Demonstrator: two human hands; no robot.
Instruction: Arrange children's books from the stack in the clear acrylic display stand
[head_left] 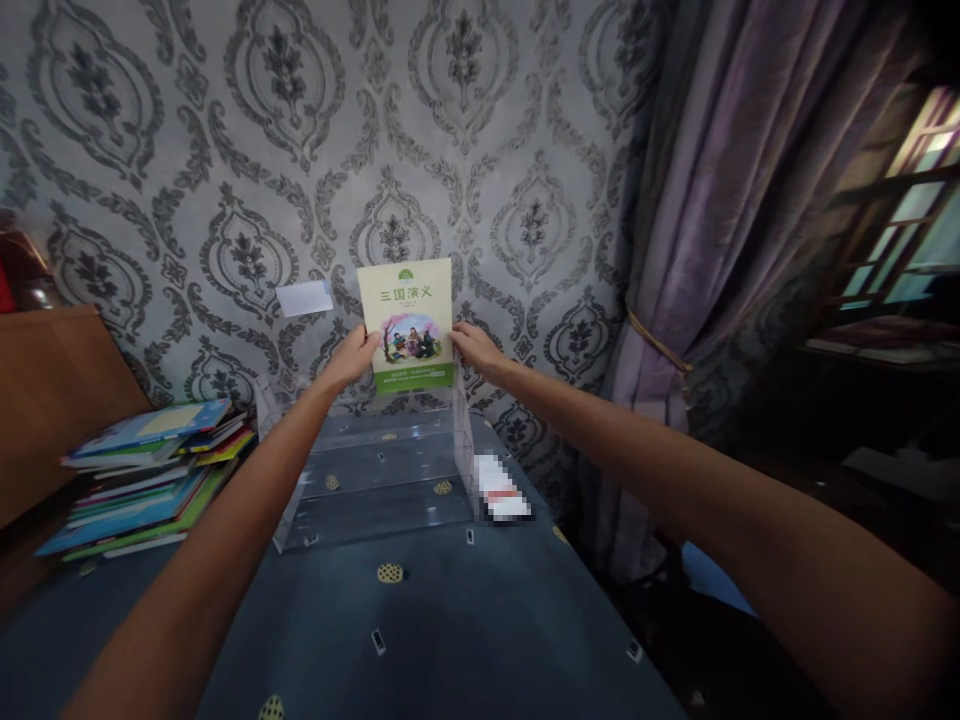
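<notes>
The two bare forearms lie nearest to the camera: the right forearm (720, 525) crosses from the lower right corner, and the left forearm (225, 500) rises from the lower left. Both lead forward to one book (409, 325), which is between the left hand (358, 355) and the right hand (476, 350). The left hand is clamped on one side edge of the book and the right hand is clamped on the opposite edge. The book stands nearly upright, with its front cover toward the camera; this cover is cream, with green characters, a picture of seated figures and a green band at the bottom.

Below both hands is a clear plastic rack (463, 440), which rests on the dark blue patterned surface (450, 620). I cannot tell if the book touches the rack. Lower than the right hand, just beside the rack, there is a white object (502, 488), blurred into squares. Lower and to the left of the left hand lies a pile of books (157, 480), and behind it stands brown wooden furniture (60, 390). Beyond the hands is the patterned wall (480, 200), where a pale rectangle (305, 298) shows near the left hand, a little higher. To the right of the right hand hangs a tied purple curtain (720, 220).
</notes>
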